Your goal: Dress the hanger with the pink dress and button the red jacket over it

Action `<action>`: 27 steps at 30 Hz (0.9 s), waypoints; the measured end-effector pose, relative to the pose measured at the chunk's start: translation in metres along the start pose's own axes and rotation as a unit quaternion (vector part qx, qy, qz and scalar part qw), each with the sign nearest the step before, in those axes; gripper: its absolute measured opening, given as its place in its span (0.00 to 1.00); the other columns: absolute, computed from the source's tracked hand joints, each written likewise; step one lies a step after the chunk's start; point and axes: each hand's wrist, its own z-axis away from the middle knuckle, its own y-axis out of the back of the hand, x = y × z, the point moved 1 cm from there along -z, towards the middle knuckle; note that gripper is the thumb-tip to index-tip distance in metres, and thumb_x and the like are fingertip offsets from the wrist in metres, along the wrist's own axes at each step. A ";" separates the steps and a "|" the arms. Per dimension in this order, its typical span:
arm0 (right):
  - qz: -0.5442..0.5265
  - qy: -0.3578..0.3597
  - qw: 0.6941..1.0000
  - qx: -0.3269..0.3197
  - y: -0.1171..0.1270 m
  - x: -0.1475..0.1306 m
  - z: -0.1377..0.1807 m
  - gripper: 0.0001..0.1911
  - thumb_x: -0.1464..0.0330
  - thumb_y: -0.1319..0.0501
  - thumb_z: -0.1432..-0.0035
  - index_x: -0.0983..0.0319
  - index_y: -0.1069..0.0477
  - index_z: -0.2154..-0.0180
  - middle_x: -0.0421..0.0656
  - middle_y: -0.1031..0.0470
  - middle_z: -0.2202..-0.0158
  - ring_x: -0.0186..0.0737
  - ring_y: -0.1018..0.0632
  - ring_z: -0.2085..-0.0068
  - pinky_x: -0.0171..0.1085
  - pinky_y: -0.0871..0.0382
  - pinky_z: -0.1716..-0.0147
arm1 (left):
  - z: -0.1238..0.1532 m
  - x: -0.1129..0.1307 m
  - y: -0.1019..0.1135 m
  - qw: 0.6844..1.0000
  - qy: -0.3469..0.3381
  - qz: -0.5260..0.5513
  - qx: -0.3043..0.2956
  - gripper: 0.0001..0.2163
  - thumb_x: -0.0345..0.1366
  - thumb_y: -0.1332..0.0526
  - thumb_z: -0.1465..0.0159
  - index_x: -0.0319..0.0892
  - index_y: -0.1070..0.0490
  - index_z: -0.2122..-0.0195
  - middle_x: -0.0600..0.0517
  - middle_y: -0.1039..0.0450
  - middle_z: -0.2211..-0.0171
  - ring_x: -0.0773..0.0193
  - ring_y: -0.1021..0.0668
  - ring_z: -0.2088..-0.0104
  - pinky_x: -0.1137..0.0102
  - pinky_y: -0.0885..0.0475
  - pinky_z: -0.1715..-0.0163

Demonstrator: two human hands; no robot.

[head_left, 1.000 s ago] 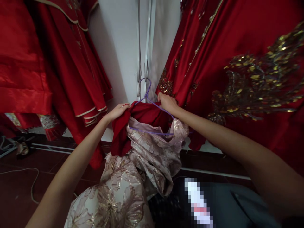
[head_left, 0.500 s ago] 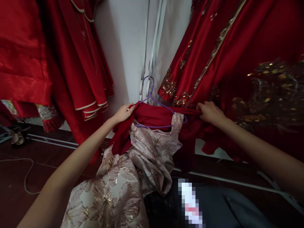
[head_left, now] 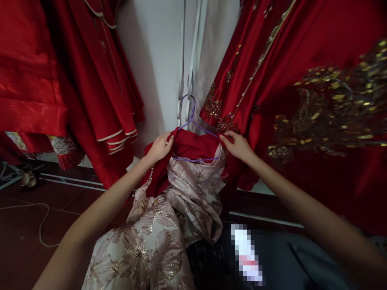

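Observation:
A thin purple wire hanger hangs by its hook from white cords on the wall. A plain red cloth lies draped over the hanger's shoulders. My left hand is closed on the cloth at the hanger's left end. At the hanger's right end my right hand pinches the same red cloth. Under the hanger a pale pink and gold brocade garment spills down toward me.
Red satin garments hang at the left. A red gown with gold embroidery fills the right. The white wall shows between them. A white cable and a shoe lie on the dark red floor.
My right hand pulled the red cloth out to the right half a second ago, then came back in to the hanger's right end. My left hand stayed at the left end.

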 end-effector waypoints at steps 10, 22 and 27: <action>0.033 0.102 0.994 0.005 -0.111 -0.092 0.061 0.15 0.63 0.56 0.37 0.62 0.40 0.52 0.50 0.25 0.68 0.45 0.24 0.68 0.37 0.35 0.70 | 0.007 -0.002 -0.006 0.987 -0.016 -0.159 0.011 0.07 0.35 0.49 0.38 0.40 0.38 0.61 0.43 0.35 0.63 0.53 0.29 0.61 0.61 0.35 0.58; -0.218 0.081 0.970 -0.069 -0.058 -0.044 0.077 0.15 0.65 0.47 0.45 0.57 0.37 0.54 0.40 0.27 0.66 0.38 0.26 0.71 0.37 0.32 0.68 | 0.046 0.023 0.006 0.998 -0.029 -0.062 0.011 0.08 0.33 0.45 0.42 0.42 0.38 0.60 0.47 0.33 0.65 0.59 0.28 0.63 0.67 0.33 0.62; -0.353 0.075 0.929 -0.079 -0.087 -0.060 0.074 0.09 0.65 0.45 0.47 0.57 0.39 0.61 0.40 0.31 0.61 0.37 0.26 0.61 0.37 0.32 0.60 | 0.030 0.048 -0.022 0.987 -0.052 0.043 -0.149 0.10 0.27 0.44 0.48 0.43 0.36 0.65 0.49 0.30 0.68 0.61 0.27 0.69 0.71 0.35 0.69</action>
